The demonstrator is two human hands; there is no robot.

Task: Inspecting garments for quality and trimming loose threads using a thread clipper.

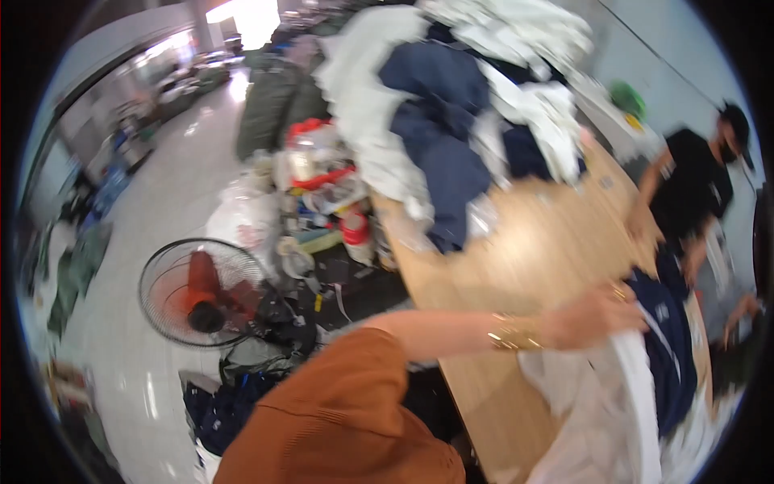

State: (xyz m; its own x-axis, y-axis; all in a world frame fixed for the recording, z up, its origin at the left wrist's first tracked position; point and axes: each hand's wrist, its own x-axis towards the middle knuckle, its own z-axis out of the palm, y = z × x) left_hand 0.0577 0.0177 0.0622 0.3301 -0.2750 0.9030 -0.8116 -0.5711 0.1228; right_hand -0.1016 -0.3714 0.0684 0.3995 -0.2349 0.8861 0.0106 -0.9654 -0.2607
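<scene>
at left is a fan (pixel 205 313). next, a heap (pixel 443 133) on the table (pixel 524 262) seems loosely stacked; a tug could topple it. the left hand (pixel 598 315) grips white cloth (pixel 601 403) at the table's right side; the right hand is unseen, grip unknown. navy cloth (pixel 673 347) lies against it, and a hard pull could drag both toward the co-worker (pixel 692 181).

Glare blows out an opening (pixel 251 24) at upper left and streaks the pale floor (pixel 173 242). The desk (pixel 500 278) has a soft sheen. Blur smears the fingers (pixel 627 316) and white cloth (pixel 601 407); fisheye distortion bends edges toward black corners.
</scene>
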